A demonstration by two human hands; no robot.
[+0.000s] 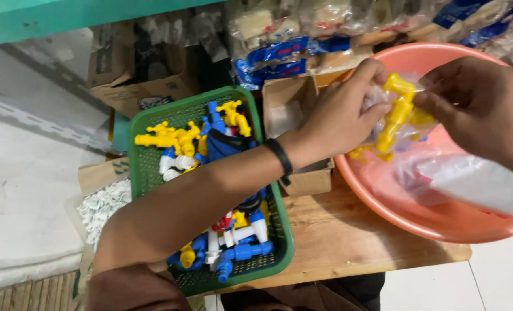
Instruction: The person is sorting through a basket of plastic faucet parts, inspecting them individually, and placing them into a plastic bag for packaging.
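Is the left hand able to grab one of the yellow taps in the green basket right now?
Probably not straight away. The left hand is busy pinching the clear bag over the orange basin. The green basket sits open under that forearm, so nothing covers the yellow taps.

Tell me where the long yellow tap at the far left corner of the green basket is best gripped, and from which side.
Probably by its straight barrel, fingers coming down from above. The yellow tap lies flat on top of the pile in the green basket, its barrel exposed along its length, with the basket wall close on its left. Both the left hand and right hand are busy with a clear bag.
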